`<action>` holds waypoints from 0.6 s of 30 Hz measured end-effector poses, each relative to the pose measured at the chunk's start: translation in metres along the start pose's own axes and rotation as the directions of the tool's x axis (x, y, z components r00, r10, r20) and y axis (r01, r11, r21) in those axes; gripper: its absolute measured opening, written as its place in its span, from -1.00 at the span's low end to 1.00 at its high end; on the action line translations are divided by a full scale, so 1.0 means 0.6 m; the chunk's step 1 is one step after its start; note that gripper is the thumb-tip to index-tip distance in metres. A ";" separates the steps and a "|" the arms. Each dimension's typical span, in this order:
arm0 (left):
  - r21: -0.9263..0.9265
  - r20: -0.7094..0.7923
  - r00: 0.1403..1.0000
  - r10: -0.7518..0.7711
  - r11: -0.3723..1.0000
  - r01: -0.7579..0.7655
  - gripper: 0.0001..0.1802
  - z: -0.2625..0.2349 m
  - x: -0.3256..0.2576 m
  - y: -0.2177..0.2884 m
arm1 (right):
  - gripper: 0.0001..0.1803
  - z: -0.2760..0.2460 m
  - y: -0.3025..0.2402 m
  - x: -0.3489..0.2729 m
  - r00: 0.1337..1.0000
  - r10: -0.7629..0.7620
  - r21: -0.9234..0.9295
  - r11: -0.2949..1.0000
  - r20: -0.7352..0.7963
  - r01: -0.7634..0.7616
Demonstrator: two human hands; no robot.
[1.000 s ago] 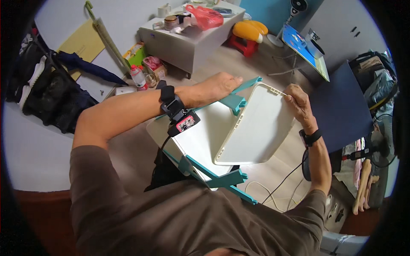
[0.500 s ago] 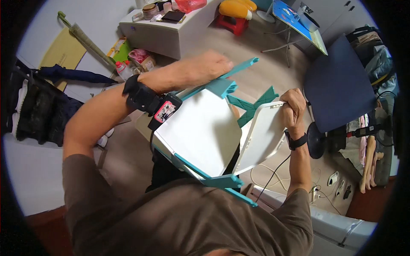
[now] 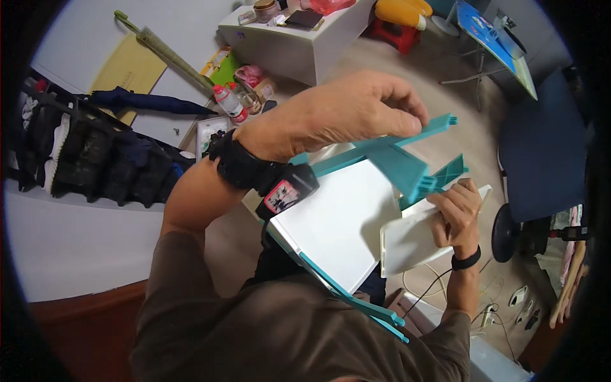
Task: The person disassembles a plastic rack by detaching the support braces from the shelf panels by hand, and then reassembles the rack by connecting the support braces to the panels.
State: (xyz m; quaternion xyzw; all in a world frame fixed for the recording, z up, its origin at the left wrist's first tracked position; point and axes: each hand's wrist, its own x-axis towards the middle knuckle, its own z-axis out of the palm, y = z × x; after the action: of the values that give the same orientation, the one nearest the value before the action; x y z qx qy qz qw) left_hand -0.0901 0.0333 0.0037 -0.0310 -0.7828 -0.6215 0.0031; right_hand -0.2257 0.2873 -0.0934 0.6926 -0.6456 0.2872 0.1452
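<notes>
A white panel (image 3: 337,219) with teal edge strips lies in front of my body, apparently across my lap. My left hand (image 3: 356,108) reaches over its far edge. Its thumb and curled fingers meet at the top of a teal bar (image 3: 436,128); the bar's part beneath the palm is hidden. My right hand (image 3: 457,216) grips a smaller white panel (image 3: 407,242) by its upper edge, tilted against the first panel's right side. Between the hands stand a broad teal side piece (image 3: 398,167) and a ribbed teal piece (image 3: 449,172). Another teal strip (image 3: 356,299) runs along the near edge.
A dark blue chair or board (image 3: 544,159) stands at the right. White cables (image 3: 423,290) trail over the floor. Bottles (image 3: 230,105) and a folded umbrella (image 3: 153,102) are at the left, beyond a shoe rack (image 3: 95,159). A white cabinet (image 3: 299,51) is at the back.
The view has shifted, so the room appears farther right. The smaller white panel has turned to a flatter tilt, and my right fingers now lie over its face. My left hand stays by the teal bar.
</notes>
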 end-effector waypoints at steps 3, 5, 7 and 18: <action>-0.108 0.040 0.996 -0.077 0.991 0.081 -0.54 -0.004 0.009 -0.004 | -0.66 0.020 -0.014 -0.008 0.996 -0.083 0.091 0.993 0.043 0.079; -0.139 0.047 0.991 -0.121 0.982 0.127 -0.55 -0.008 0.014 0.000 | -0.71 0.025 -0.027 -0.018 0.980 -0.140 0.111 0.986 0.141 0.125; -0.006 0.145 0.969 -0.199 0.979 0.202 -0.54 -0.016 0.012 0.011 | -0.71 0.033 -0.031 -0.037 0.986 -0.112 0.128 0.987 0.125 0.096; 0.147 0.213 0.969 -0.128 0.984 0.098 -0.47 -0.042 0.065 -0.005 | -0.70 -0.011 -0.023 -0.006 0.977 -0.176 0.077 0.983 0.120 0.168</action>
State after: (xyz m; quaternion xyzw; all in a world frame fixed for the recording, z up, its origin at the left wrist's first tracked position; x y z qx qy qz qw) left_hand -0.1297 0.0099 0.0080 -0.0550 -0.8192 -0.5586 -0.1176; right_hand -0.2133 0.2959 -0.0879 0.7671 -0.5812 0.2506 0.1051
